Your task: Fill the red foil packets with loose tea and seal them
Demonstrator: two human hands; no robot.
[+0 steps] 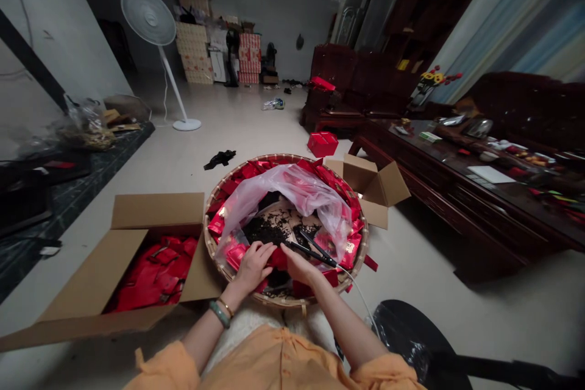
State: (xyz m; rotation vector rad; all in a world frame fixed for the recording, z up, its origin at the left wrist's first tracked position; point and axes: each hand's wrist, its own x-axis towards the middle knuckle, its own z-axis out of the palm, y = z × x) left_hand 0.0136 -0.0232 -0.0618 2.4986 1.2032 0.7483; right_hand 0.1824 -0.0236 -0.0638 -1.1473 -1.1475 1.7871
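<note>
A wide round woven bamboo tray (218,262) rests in front of my lap, heaped with small red foil packets (247,172) and loose dark tea leaves (265,229). A clear plastic bag (283,198) lies bunched across its far half. My left hand (253,266) grips a red packet (276,259) at the tray's near side. My right hand (298,265) holds black tong-like sealing pliers (313,253) with a white cord, their tips pointing into the tray beside that packet.
A cardboard box (158,210) of red packets stands left of the tray, and another box (371,186) touches its far right rim. A dark wooden table (450,180) runs along the right. A round black object (411,335) sits at lower right. A floor fan and stacked cartons stand farther back.
</note>
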